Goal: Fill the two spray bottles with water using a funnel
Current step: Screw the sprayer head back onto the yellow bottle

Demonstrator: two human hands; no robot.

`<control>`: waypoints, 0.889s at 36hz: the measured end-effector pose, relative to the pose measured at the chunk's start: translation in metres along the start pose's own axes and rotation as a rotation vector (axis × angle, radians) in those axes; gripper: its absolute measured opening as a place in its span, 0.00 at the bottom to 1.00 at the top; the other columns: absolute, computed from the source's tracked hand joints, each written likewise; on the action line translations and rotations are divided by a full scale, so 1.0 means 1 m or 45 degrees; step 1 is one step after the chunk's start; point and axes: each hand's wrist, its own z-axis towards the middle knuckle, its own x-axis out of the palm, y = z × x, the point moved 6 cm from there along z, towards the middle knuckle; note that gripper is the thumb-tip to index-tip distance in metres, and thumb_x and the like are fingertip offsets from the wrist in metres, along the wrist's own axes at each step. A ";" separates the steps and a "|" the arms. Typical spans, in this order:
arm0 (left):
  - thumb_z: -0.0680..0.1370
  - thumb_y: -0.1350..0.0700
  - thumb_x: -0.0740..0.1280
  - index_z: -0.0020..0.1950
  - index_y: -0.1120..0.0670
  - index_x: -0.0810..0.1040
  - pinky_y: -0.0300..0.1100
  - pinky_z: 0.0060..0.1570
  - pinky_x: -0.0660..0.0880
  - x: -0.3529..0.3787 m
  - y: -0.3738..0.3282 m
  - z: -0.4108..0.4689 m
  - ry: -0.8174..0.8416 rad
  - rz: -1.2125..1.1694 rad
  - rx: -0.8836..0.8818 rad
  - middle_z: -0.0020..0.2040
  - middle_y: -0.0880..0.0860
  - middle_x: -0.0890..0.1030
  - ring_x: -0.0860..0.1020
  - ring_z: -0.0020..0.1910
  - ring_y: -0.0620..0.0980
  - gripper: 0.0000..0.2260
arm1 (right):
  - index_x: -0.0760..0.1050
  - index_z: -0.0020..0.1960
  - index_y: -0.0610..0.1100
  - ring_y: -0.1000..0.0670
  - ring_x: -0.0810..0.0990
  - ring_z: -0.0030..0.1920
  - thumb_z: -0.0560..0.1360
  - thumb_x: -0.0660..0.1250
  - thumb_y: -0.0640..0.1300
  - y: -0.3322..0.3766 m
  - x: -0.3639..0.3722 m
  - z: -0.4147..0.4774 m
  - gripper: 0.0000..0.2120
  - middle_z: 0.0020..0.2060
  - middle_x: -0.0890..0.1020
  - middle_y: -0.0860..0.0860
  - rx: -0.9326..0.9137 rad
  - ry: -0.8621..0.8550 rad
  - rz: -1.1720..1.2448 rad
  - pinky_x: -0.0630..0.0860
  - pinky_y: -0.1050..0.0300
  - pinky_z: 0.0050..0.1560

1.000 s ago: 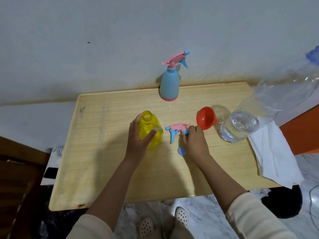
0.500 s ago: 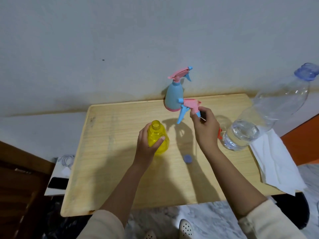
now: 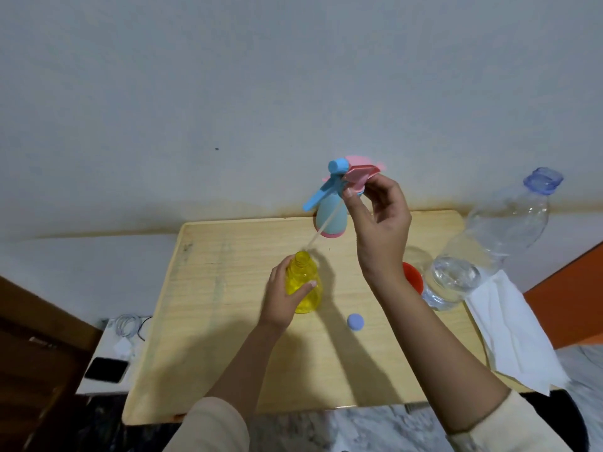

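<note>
A yellow spray bottle (image 3: pixel 306 288) stands uncapped near the middle of the wooden table (image 3: pixel 228 321), and my left hand (image 3: pixel 284 298) grips its side. My right hand (image 3: pixel 378 223) holds a pink and blue spray head (image 3: pixel 346 179) up high; its thin dip tube slants down so that its tip is at the yellow bottle's mouth. Behind it, at the wall, stands a blue spray bottle (image 3: pixel 329 216), partly hidden by the raised head. The red funnel (image 3: pixel 412 277) lies behind my right wrist, mostly covered.
A large clear water bottle (image 3: pixel 483 252) with some water, uncapped, stands at the table's right side. Its blue cap (image 3: pixel 355 321) lies on the table. A white cloth (image 3: pixel 512 331) hangs over the right edge. A phone and cables (image 3: pixel 111 360) lie on a low shelf left.
My right hand picked the spray head off the table and raised it high, bringing the dip tube's tip to the yellow bottle's mouth. The left hand stayed on the yellow bottle.
</note>
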 end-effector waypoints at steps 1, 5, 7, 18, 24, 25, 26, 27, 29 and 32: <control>0.72 0.56 0.74 0.67 0.47 0.70 0.37 0.64 0.66 0.000 0.000 0.000 0.001 0.001 0.005 0.62 0.47 0.72 0.70 0.62 0.41 0.26 | 0.72 0.53 0.35 0.48 0.75 0.52 0.73 0.66 0.29 0.004 0.002 0.000 0.10 0.46 0.77 0.45 -0.010 0.006 0.013 0.74 0.68 0.48; 0.72 0.54 0.74 0.67 0.46 0.69 0.41 0.66 0.66 0.000 0.003 0.000 0.006 -0.016 -0.014 0.63 0.46 0.72 0.71 0.64 0.43 0.26 | 0.72 0.52 0.36 0.46 0.76 0.52 0.73 0.67 0.29 0.011 0.009 0.000 0.10 0.46 0.77 0.43 -0.037 0.058 0.018 0.75 0.68 0.47; 0.72 0.53 0.74 0.69 0.48 0.69 0.41 0.66 0.66 0.000 0.002 0.000 0.004 -0.001 -0.011 0.63 0.47 0.72 0.70 0.64 0.42 0.27 | 0.72 0.51 0.37 0.46 0.76 0.52 0.72 0.68 0.30 0.008 0.012 -0.002 0.10 0.47 0.77 0.42 -0.033 0.094 0.004 0.75 0.67 0.47; 0.68 0.41 0.67 0.69 0.55 0.68 0.28 0.61 0.64 0.007 -0.002 -0.006 -0.169 0.031 0.066 0.62 0.49 0.73 0.70 0.62 0.40 0.33 | 0.75 0.51 0.40 0.52 0.80 0.50 0.70 0.70 0.36 -0.105 0.008 -0.044 0.10 0.46 0.81 0.50 0.290 0.261 -0.291 0.76 0.59 0.55; 0.67 0.43 0.75 0.66 0.57 0.70 0.47 0.60 0.73 0.017 0.021 -0.003 -0.135 0.064 0.060 0.60 0.51 0.77 0.75 0.62 0.47 0.33 | 0.74 0.50 0.52 0.55 0.80 0.53 0.74 0.69 0.37 -0.136 0.005 -0.056 0.11 0.48 0.81 0.56 0.394 0.316 -0.349 0.75 0.60 0.56; 0.67 0.44 0.75 0.66 0.55 0.70 0.46 0.61 0.72 0.017 0.026 -0.003 -0.147 0.073 0.048 0.60 0.49 0.77 0.75 0.62 0.45 0.32 | 0.74 0.50 0.51 0.57 0.80 0.53 0.74 0.68 0.37 -0.137 0.005 -0.056 0.11 0.48 0.81 0.56 0.412 0.331 -0.333 0.75 0.62 0.55; 0.66 0.43 0.75 0.66 0.54 0.69 0.46 0.62 0.72 0.017 0.030 -0.003 -0.159 0.088 0.037 0.62 0.48 0.76 0.74 0.63 0.45 0.33 | 0.74 0.51 0.51 0.59 0.80 0.52 0.75 0.67 0.36 -0.137 0.005 -0.055 0.11 0.48 0.81 0.56 0.423 0.352 -0.315 0.74 0.65 0.53; 0.65 0.41 0.76 0.68 0.53 0.68 0.50 0.63 0.71 0.018 0.036 -0.002 -0.157 0.090 0.004 0.64 0.50 0.75 0.73 0.64 0.48 0.36 | 0.73 0.51 0.51 0.61 0.80 0.50 0.75 0.67 0.36 -0.137 0.004 -0.054 0.11 0.47 0.81 0.55 0.430 0.371 -0.304 0.74 0.67 0.51; 0.65 0.42 0.76 0.70 0.53 0.66 0.55 0.65 0.69 0.021 0.040 0.003 -0.135 0.107 -0.027 0.67 0.53 0.72 0.71 0.66 0.54 0.39 | 0.74 0.52 0.48 0.61 0.80 0.49 0.75 0.66 0.34 -0.139 0.000 -0.051 0.11 0.47 0.81 0.53 0.452 0.387 -0.273 0.73 0.68 0.51; 0.64 0.44 0.76 0.69 0.53 0.66 0.56 0.62 0.71 0.027 0.027 0.012 -0.045 0.239 0.018 0.65 0.56 0.74 0.74 0.63 0.56 0.38 | 0.73 0.52 0.46 0.57 0.80 0.52 0.75 0.65 0.34 -0.142 -0.007 -0.042 0.09 0.50 0.81 0.49 0.488 0.352 -0.215 0.74 0.65 0.53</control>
